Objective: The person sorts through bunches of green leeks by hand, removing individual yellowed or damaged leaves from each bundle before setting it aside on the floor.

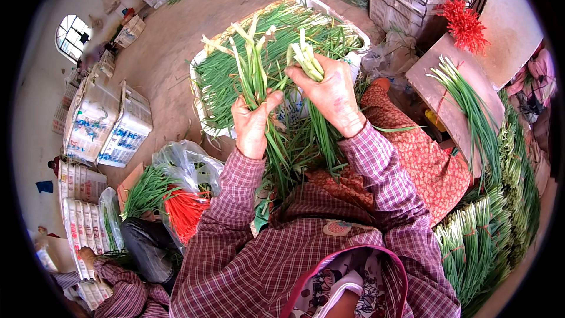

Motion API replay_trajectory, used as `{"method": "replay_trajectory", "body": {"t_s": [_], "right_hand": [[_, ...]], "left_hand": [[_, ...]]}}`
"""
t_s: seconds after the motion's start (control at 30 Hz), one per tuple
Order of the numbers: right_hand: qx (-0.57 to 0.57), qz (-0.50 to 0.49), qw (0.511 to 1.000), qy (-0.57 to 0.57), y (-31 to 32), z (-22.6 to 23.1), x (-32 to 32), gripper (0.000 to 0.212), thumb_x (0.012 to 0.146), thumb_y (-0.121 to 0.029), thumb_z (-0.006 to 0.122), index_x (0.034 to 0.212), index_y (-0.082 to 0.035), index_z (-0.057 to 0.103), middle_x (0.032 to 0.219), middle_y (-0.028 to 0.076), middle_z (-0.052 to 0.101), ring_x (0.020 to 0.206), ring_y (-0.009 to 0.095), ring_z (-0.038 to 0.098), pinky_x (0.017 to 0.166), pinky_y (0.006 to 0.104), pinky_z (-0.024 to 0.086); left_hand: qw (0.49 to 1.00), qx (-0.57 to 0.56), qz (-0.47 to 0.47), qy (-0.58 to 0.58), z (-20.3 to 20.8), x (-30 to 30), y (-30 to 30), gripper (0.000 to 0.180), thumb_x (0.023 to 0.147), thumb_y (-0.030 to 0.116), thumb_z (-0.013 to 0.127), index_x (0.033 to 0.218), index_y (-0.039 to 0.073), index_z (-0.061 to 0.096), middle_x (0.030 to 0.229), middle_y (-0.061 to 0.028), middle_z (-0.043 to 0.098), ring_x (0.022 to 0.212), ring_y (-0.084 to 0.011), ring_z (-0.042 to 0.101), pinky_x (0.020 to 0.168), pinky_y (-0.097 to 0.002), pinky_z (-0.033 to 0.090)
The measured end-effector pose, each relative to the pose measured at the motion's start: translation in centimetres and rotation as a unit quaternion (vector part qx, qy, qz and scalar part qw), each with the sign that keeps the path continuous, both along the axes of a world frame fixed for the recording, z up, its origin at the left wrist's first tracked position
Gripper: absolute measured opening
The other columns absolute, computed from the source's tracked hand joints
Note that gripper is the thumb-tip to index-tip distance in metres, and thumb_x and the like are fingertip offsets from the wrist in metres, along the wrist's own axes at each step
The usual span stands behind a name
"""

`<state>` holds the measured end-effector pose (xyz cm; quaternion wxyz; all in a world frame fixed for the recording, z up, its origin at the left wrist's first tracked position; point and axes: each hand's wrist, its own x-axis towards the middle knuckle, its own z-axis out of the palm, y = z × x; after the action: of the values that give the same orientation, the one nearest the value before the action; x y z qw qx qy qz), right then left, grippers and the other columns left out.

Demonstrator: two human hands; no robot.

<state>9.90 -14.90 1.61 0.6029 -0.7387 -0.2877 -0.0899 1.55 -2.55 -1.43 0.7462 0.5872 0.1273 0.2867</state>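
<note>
My left hand [252, 125] is closed around a small bunch of garlic chives [252, 70], pale ends up and green leaves hanging below. To its right, my right hand [331, 91] grips a second chive bunch [306, 62] near its thick white ends, with the leaves trailing down by my lap. Both hands are raised over the near side of a white plastic crate [366, 40] heaped with loose green chives [235, 103]. More loose leaves dangle under my hands, partly covering the crate's near side.
At right, a tilted board [438, 76] carries a chive bundle [471, 103] and red ties [464, 23]. Tied chive bundles [477, 241] lie below it. Stacked white crates [397, 0] stand behind. To my left are a plastic bag [194, 168], red strands [183, 212] and another person's sleeve [126, 285].
</note>
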Motion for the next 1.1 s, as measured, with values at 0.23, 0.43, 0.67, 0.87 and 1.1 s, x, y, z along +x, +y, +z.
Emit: {"method": "replay_trajectory", "body": {"t_s": [0.23, 0.43, 0.67, 0.87, 1.1], "right_hand": [[-0.025, -0.076, 0.996, -0.046, 0.6, -0.8, 0.2, 0.022, 0.068, -0.022, 0.065, 0.072, -0.003, 0.055, 0.063, 0.016, 0.057, 0.061, 0.035, 0.057, 0.053, 0.0407, 0.045], [0.073, 0.274, 0.943, 0.174, -1.2, 0.2, -1.6, 0.013, 0.075, -0.011, 0.062, 0.080, 0.000, 0.060, 0.064, 0.001, 0.057, 0.049, 0.006, 0.050, 0.044, 0.0195, 0.040], [0.057, 0.319, 0.914, 0.242, -4.8, 1.7, -1.2, 0.023, 0.073, -0.014, 0.067, 0.094, -0.006, 0.061, 0.072, 0.001, 0.061, 0.054, 0.005, 0.052, 0.045, 0.0180, 0.043], [0.065, 0.099, 0.987, 0.104, -1.9, 0.0, 1.0, 0.030, 0.072, -0.021, 0.068, 0.094, -0.002, 0.061, 0.068, 0.004, 0.060, 0.056, 0.007, 0.050, 0.052, 0.0239, 0.042], [0.105, 0.096, 0.976, 0.167, -3.7, 0.1, 2.7, 0.017, 0.074, -0.020, 0.067, 0.086, -0.009, 0.062, 0.070, -0.004, 0.057, 0.060, 0.004, 0.049, 0.055, 0.0191, 0.041]], "left_hand": [[0.986, 0.138, 0.079, -0.050, -1.5, 1.4, -1.8, 0.017, 0.070, 0.001, 0.068, 0.085, 0.003, 0.059, 0.075, 0.0005, 0.060, 0.063, -0.0073, 0.053, 0.060, -0.0213, 0.044], [0.990, 0.103, 0.063, -0.068, -2.0, 1.4, -0.5, 0.014, 0.073, 0.000, 0.063, 0.086, 0.001, 0.059, 0.072, 0.0004, 0.059, 0.055, -0.0050, 0.050, 0.049, -0.0191, 0.041], [0.995, -0.066, 0.024, 0.066, -1.6, 0.8, 2.1, 0.018, 0.067, 0.001, 0.069, 0.081, 0.004, 0.058, 0.073, -0.0049, 0.062, 0.061, -0.0108, 0.057, 0.053, -0.0226, 0.045], [0.994, -0.087, -0.049, 0.033, -1.3, 1.0, 0.2, 0.017, 0.068, 0.001, 0.068, 0.081, 0.005, 0.058, 0.072, -0.0041, 0.062, 0.061, -0.0108, 0.058, 0.050, -0.0213, 0.044], [0.989, -0.076, -0.125, 0.023, -0.9, 0.8, 1.2, 0.014, 0.075, 0.010, 0.064, 0.085, 0.004, 0.056, 0.076, -0.0093, 0.062, 0.065, -0.0164, 0.060, 0.055, -0.0338, 0.053]]}}
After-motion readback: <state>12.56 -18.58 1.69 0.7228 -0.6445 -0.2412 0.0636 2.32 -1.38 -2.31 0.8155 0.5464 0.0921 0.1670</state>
